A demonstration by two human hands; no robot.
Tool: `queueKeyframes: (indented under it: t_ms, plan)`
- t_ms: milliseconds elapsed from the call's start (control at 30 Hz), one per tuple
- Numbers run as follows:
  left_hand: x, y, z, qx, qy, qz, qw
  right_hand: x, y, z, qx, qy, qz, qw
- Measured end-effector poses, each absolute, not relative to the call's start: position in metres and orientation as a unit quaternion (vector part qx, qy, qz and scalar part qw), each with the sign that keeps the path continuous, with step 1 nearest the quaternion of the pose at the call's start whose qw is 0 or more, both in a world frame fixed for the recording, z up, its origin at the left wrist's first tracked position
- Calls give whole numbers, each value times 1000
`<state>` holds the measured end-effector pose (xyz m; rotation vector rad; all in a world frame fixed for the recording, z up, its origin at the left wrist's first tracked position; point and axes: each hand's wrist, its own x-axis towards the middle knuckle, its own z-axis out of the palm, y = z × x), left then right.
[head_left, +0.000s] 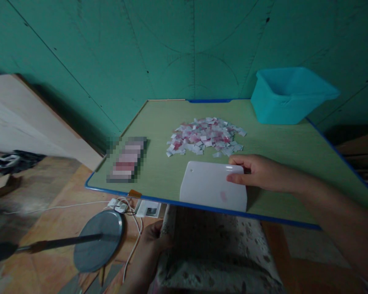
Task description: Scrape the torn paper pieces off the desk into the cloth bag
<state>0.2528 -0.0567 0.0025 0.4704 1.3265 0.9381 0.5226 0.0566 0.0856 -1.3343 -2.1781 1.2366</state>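
My right hand [248, 171] is closed on the right side of a glossy white plastic plate [207, 185], with the thumb on its face. This plate has rounded corners and a small hole at its upper left. It stands tilted at the table's front edge. Behind it lies a loose heap of small paper pieces [205, 136], white and pink. Below the tabletop, my left hand [156, 239] grips the left edge of a patterned cloth [184, 265], its fingers partly hidden. The cloth hangs under the front edge with a dark hollow in its middle.
The green tabletop [257, 143] has a blue rim and meets a green wall. A turquoise bin [282, 102] stands at the back right. A pixelated rectangular thing [128, 159] lies at left. Below are white cables [136, 241] and a round grey base with a pole [99, 241].
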Motion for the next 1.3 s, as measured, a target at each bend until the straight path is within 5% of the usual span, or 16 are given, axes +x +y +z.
queueKeyframes:
  t_ms: [367,633,967,1300]
  plan:
    - [257,-57,-2,227,569,393,686,522,50,89,-448,-701,531,163]
    - [256,-58,-5,220,578,402,675,529,61,92,-514,-650,457,323]
    - [245,-56,-3,206,590,420,658,525,58,87,-493,-702,484,171]
    - [248,-58,0,188,595,423,657,524,55,86,-451,-713,513,158]
